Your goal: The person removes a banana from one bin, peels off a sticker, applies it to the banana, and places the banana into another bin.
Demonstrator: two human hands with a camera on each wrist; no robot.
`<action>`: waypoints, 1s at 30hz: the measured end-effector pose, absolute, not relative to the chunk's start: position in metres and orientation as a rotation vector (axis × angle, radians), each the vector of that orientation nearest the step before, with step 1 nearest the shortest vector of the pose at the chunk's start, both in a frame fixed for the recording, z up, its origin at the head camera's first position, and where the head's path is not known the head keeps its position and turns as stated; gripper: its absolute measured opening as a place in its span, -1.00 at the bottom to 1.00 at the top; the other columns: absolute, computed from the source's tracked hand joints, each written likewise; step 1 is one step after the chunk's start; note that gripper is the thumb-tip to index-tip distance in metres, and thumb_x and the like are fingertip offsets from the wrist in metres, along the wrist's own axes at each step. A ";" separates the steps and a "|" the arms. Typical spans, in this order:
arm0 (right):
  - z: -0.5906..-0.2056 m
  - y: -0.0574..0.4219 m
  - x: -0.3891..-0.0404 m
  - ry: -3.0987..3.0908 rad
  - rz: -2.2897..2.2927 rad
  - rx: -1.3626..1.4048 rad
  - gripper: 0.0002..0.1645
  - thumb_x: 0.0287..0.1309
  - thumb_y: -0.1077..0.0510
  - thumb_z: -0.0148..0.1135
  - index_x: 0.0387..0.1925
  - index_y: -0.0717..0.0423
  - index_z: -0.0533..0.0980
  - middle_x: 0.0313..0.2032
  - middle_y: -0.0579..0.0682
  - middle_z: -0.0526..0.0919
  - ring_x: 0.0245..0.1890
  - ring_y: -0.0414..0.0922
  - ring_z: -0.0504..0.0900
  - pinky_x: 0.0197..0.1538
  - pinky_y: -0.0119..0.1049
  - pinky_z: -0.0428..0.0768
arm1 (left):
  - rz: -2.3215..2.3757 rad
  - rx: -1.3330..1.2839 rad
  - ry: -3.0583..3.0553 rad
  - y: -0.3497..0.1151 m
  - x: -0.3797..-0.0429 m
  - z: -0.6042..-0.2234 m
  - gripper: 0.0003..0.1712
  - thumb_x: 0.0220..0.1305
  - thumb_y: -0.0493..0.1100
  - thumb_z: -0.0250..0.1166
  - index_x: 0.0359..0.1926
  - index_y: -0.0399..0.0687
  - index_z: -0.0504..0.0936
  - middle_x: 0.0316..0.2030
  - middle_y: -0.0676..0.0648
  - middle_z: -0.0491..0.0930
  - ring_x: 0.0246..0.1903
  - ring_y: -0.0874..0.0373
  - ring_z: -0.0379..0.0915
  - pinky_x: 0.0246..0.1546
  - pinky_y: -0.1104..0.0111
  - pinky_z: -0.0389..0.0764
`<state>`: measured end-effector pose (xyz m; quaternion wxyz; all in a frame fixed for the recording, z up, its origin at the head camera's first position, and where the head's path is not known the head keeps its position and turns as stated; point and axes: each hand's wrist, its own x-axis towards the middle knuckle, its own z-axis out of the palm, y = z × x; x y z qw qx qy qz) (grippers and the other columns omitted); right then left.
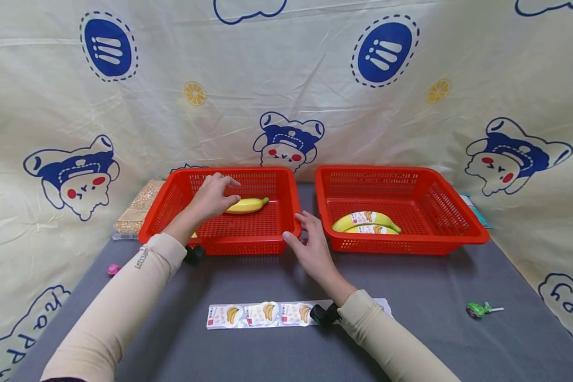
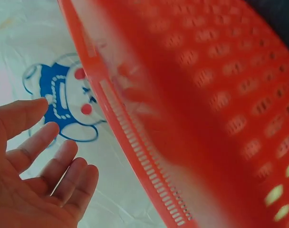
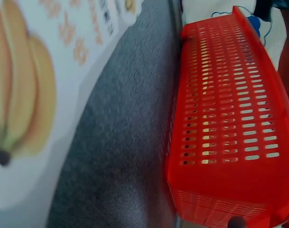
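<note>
My left hand (image 1: 212,196) hovers over the left red basket (image 1: 248,246), its fingers loosely bent with nothing held. Just beyond its fingertips a yellow banana (image 1: 250,206) lies inside, partly covered by the hand. A small yellow patch (image 1: 194,235) shows beside the left forearm. In the left wrist view the hand (image 2: 49,166) appears apart from the basket rim (image 2: 130,147). My right hand (image 1: 312,246) is at that basket's front right corner, thumb and fingers spread against the rim. A dark fingertip (image 3: 237,222) shows at the basket corner in the right wrist view.
The right red basket (image 1: 406,246) holds bananas (image 1: 363,218) with stickers. A strip of banana stickers (image 1: 262,315) lies in front, partly under the right wrist. A green lollipop (image 1: 477,310), a pink candy (image 1: 113,270) and a bag of kernels (image 1: 138,209) lie around.
</note>
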<state>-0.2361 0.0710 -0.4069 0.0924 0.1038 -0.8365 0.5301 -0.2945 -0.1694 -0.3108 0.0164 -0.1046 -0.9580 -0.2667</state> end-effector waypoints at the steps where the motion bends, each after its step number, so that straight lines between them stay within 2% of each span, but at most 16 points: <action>1: -0.407 0.070 -0.237 -2.482 1.548 0.334 -0.27 0.10 -0.01 0.29 0.28 0.05 0.29 0.37 0.03 0.17 0.28 0.04 0.32 0.13 -0.04 0.51 | -0.806 -0.321 -2.993 -0.170 -0.299 -0.310 -0.59 0.24 -0.15 0.23 0.10 -0.15 0.52 0.05 -0.22 0.40 0.09 -0.08 0.20 0.10 0.06 0.36; 5: -0.409 0.067 -0.241 -2.460 1.481 0.424 -0.32 0.12 0.04 0.27 0.25 0.18 0.34 0.42 0.04 0.14 0.38 0.07 0.19 0.25 -0.01 0.40 | -0.701 -0.279 -3.054 -0.170 -0.315 -0.310 -0.58 0.24 -0.15 0.23 0.10 -0.20 0.52 0.05 -0.24 0.42 0.11 -0.09 0.20 0.15 0.06 0.33; 9: -0.411 0.063 -0.244 -2.454 1.452 0.430 -0.31 0.13 0.04 0.26 0.27 0.18 0.32 0.41 0.00 0.17 0.39 0.05 0.18 0.28 -0.02 0.37 | -0.596 -0.251 -3.131 -0.169 -0.326 -0.313 -0.55 0.25 -0.14 0.20 0.12 -0.22 0.49 0.10 -0.26 0.42 0.16 -0.14 0.18 0.19 0.05 0.31; 15: -0.413 0.060 -0.245 -2.480 1.419 0.423 -0.29 0.15 0.00 0.24 0.29 0.15 0.30 0.42 -0.05 0.16 0.39 0.02 0.21 0.25 -0.05 0.41 | -0.532 -0.233 -3.211 -0.171 -0.327 -0.313 -0.50 0.25 -0.11 0.20 0.17 -0.23 0.45 0.16 -0.29 0.41 0.24 -0.20 0.13 0.24 0.01 0.27; 24: -0.409 0.067 -0.242 -2.491 1.372 0.401 -0.31 0.09 0.00 0.30 0.24 0.10 0.36 0.37 -0.10 0.24 0.31 0.00 0.32 0.13 -0.10 0.52 | -0.523 -0.337 -3.124 -0.173 -0.329 -0.280 -0.52 0.25 -0.14 0.19 0.15 -0.27 0.45 0.18 -0.31 0.39 0.26 -0.21 0.13 0.29 0.01 0.20; 30: -0.410 0.073 -0.236 -2.506 1.320 0.436 -0.29 0.05 0.00 0.33 0.24 0.10 0.37 0.36 -0.11 0.27 0.32 -0.03 0.32 0.12 -0.09 0.53 | -0.463 -0.330 -3.166 -0.182 -0.336 -0.279 -0.51 0.26 -0.15 0.20 0.16 -0.29 0.42 0.18 -0.30 0.39 0.24 -0.20 0.16 0.23 0.03 0.30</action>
